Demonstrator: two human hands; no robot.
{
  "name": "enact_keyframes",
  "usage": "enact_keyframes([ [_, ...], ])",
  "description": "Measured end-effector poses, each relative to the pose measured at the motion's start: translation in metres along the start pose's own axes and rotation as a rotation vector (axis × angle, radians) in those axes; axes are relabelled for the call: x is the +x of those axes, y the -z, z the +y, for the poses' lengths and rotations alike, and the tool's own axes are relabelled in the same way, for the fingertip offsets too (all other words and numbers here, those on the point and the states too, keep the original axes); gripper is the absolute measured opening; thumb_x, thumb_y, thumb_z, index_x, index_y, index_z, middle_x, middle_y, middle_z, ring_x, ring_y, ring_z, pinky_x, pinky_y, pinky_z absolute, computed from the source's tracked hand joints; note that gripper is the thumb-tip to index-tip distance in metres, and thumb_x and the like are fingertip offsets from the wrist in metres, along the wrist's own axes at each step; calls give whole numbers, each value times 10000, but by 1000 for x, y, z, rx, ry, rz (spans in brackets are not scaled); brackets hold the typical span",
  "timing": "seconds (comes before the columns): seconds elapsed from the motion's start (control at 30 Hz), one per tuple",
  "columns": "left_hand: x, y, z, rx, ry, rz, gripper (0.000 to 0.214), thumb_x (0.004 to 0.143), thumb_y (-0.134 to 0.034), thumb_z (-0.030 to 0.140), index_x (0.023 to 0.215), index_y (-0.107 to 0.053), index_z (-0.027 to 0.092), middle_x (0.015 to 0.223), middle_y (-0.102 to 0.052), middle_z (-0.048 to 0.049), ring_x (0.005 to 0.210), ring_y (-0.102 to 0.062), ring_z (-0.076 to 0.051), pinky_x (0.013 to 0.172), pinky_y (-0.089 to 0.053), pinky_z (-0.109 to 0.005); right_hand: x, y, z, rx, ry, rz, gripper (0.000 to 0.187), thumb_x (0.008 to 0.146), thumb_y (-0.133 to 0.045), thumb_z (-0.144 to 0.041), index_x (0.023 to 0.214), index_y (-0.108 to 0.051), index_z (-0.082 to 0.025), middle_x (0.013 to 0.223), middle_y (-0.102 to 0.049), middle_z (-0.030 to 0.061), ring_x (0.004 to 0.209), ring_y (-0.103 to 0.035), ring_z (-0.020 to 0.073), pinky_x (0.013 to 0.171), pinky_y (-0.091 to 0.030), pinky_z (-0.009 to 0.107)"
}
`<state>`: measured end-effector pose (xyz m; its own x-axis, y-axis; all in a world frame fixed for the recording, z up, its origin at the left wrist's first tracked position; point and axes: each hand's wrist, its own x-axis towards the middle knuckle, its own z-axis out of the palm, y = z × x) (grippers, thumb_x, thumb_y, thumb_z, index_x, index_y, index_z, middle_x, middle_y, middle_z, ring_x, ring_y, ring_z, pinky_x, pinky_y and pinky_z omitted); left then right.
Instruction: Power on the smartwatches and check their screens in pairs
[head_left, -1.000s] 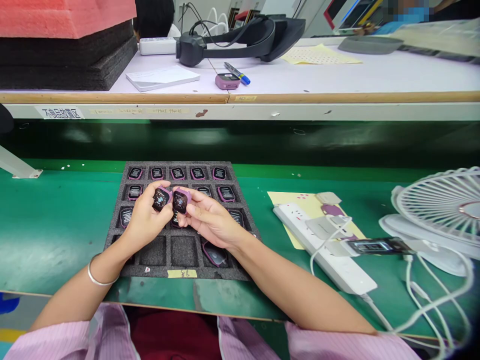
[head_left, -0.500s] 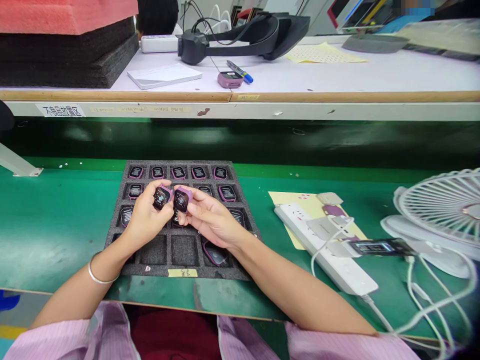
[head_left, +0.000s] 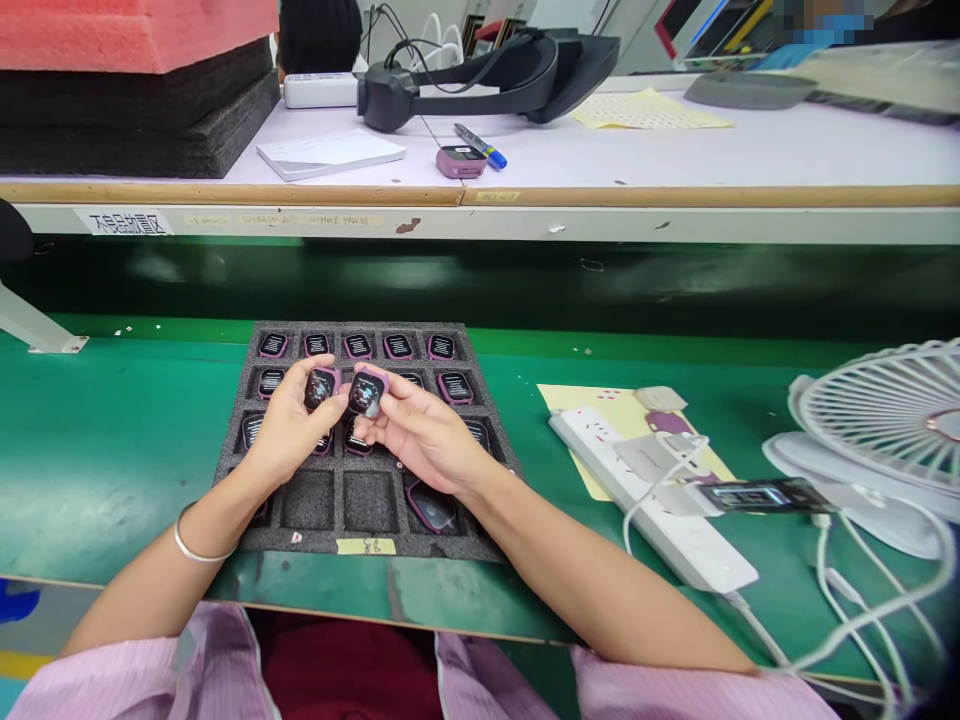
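My left hand (head_left: 294, 420) is closed on a purple smartwatch case (head_left: 322, 388) with its dark screen lit and facing up. A second, similar smartwatch case (head_left: 367, 393) is pinched in my right hand (head_left: 424, 425), its screen lit too. The two watches are held side by side, slightly apart, above a dark grey foam tray (head_left: 373, 545). Several more watches sit in the tray's pockets, such as one at the back right (head_left: 440, 346). A purple-edged piece (head_left: 431, 503) lies tilted in the front row. My hands hide some of the middle pockets.
To the right, a white power strip (head_left: 660, 510) with plugs and cables lies over yellow paper, beside a white fan (head_left: 892, 420). A shelf (head_left: 540, 160) behind holds a black headset (head_left: 487, 80), another watch, a pen and foam blocks (head_left: 142, 120).
Both watches have shifted a little apart, and the right one has tilted so that its screen shows brighter. My hands otherwise stay over the tray.
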<state>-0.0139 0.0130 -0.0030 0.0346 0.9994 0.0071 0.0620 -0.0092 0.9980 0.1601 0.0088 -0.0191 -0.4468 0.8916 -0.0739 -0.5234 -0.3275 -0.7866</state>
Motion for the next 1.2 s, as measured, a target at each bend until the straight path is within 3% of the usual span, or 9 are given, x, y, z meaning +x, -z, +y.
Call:
enact_keyframes([
  [0.1, 2, 1, 5, -223, 194, -38, 635, 735, -724, 359, 1292, -505, 145, 818, -614, 15, 493, -503, -75, 461, -400, -220, 4, 2, -1, 28, 10, 91, 433, 805, -776, -322, 1198, -614, -245, 984, -728, 29, 738, -657, 159, 704, -492, 317],
  [0.17, 2, 2, 8, -305, 223, -46, 654, 743, -709, 379, 1311, -496, 134, 754, -599, 27, 464, -521, -87, 437, -412, -223, 6, 3, -2, 29, 24, 131, 387, 808, -753, -307, 1161, -611, -234, 991, -744, 42, 693, -633, 146, 674, -478, 307],
  [0.37, 0, 3, 8, -319, 201, -66, 571, 747, -710, 401, 1237, -577, 140, 762, -638, 4, 517, -636, -128, 501, -539, -259, 10, 6, -4, 16, 63, 188, 296, 787, -755, -315, 1046, -650, -221, 924, -716, 18, 602, -558, 109, 583, -430, 274],
  [0.53, 0, 3, 7, -348, 199, -67, 538, 746, -712, 369, 1221, -580, 153, 818, -670, -7, 598, -705, -153, 615, -610, -298, 9, 6, -5, -55, 82, 197, 329, 800, -744, -366, 1076, -651, -214, 800, -670, -7, 605, -591, 123, 597, -436, 279],
  [0.93, -2, 1, 9, -308, 169, -127, 418, 677, -662, 233, 1081, -580, 161, 826, -696, 19, 563, -717, -148, 602, -634, -298, 7, 7, -2, -239, 130, 143, 425, 726, -715, -199, 1139, -620, -221, 808, -668, -27, 650, -632, 131, 642, -454, 300],
  [1.2, -3, 0, 9, -261, 167, -130, 386, 681, -650, 197, 1059, -577, 171, 848, -697, 24, 555, -719, -136, 594, -628, -276, 6, 5, -3, -268, 135, 155, 396, 736, -772, -272, 1102, -627, -223, 752, -658, -41, 607, -604, 124, 622, -441, 305],
])
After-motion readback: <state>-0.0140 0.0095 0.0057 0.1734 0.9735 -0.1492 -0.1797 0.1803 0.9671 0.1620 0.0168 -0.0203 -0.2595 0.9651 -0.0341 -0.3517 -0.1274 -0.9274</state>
